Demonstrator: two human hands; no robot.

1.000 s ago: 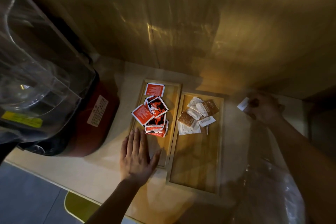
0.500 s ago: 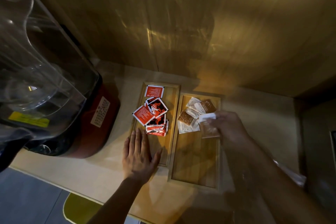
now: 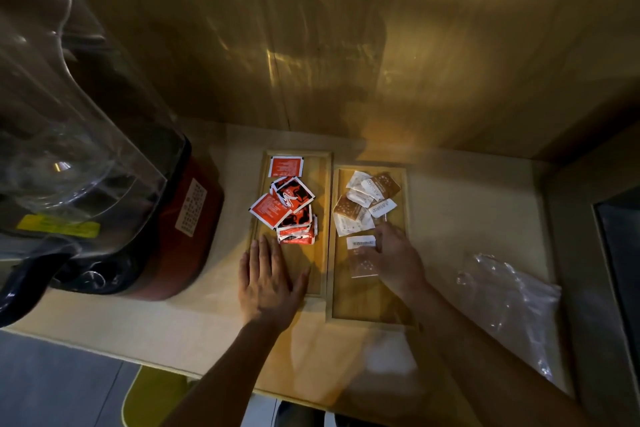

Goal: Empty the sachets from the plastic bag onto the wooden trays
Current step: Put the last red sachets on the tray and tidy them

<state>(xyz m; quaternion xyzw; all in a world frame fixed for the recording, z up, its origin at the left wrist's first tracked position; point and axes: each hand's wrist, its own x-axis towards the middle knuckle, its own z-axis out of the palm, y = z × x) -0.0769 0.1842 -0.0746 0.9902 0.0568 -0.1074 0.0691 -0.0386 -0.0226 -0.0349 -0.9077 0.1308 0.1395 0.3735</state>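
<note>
Two wooden trays lie side by side on the counter. The left tray [image 3: 320, 184] holds several red sachets [image 3: 289, 204]. The right tray [image 3: 367, 308] holds several white and brown sachets [image 3: 363, 201] at its far end. My left hand [image 3: 270, 281] lies flat, fingers spread, on the near end of the left tray. My right hand [image 3: 398, 260] is over the middle of the right tray, its fingers on a white and brown sachet [image 3: 362, 255] lying there. The clear plastic bag [image 3: 509, 302] lies crumpled on the counter to the right.
A large blender with a clear jug [image 3: 69, 114] and a red base [image 3: 187, 218] stands at the left. A wooden wall [image 3: 346, 45] rises behind the trays. A dark panel [image 3: 620, 270] borders the counter at the right. The counter's front edge runs below my arms.
My right hand came from the far right with a sachet, moved over the right tray and brought it down onto the tray's middle. The plastic bag now lies on the counter. My left hand stayed.
</note>
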